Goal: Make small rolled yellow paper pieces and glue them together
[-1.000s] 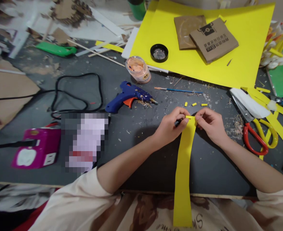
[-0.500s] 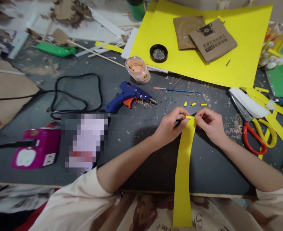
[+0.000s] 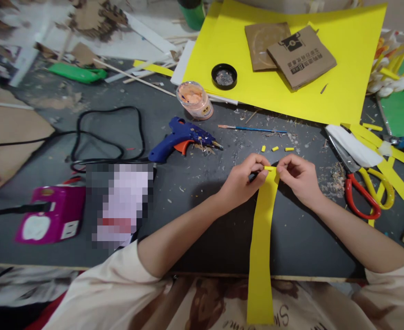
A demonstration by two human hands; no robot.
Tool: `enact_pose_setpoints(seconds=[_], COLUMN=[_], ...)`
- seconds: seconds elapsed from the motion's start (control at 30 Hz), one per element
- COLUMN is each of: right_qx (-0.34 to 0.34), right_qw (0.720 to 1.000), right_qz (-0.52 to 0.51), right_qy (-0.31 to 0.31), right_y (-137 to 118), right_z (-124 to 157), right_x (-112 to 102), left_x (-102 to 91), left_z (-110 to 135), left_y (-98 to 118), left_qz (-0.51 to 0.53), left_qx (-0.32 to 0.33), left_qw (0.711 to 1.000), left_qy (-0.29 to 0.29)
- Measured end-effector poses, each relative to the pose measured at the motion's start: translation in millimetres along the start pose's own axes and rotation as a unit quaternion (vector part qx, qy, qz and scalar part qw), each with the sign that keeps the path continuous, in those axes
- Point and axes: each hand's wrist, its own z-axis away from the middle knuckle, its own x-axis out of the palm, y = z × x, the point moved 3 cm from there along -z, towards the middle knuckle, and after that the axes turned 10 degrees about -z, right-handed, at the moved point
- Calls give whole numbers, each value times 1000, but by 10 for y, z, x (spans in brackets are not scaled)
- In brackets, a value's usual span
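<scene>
A long yellow paper strip (image 3: 262, 247) runs from my fingertips down past the table's near edge. Its far end is rolled into a thin tube. My left hand (image 3: 245, 181) pinches the left corner of that rolled end between thumb and fingers. At the right corner, my right hand (image 3: 300, 178) pinches the same end. Just beyond my hands lie three small yellow paper rolls, among them a left one (image 3: 263, 148), a middle one (image 3: 275, 149) and a right one (image 3: 289, 149).
Left of my hands rest a blue glue gun (image 3: 184, 137), a blurred-out phone (image 3: 124, 201) and a magenta box (image 3: 52, 213). A paint jar (image 3: 195, 101) and paintbrush (image 3: 251, 129) lie beyond. Scissors (image 3: 363, 197) lie at right, near yellow scraps. Yellow sheets (image 3: 312, 96) cover the back.
The view has shifted very slightly. Both hands keep the same pinch on the strip's rolled end, with little visible movement.
</scene>
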Motion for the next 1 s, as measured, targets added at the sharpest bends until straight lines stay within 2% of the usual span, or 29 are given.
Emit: enact_pose_setpoints(seconds=[1.0], right_qx=[0], right_qw=[1000], right_qz=[0], right_qy=[-14], right_y=[11], right_z=[1], right_x=[-10], left_x=[-6], left_z=[-3], left_y=[29], left_qz=[-4], left_qx=[-6], left_qw=[1000], left_qy=[-10])
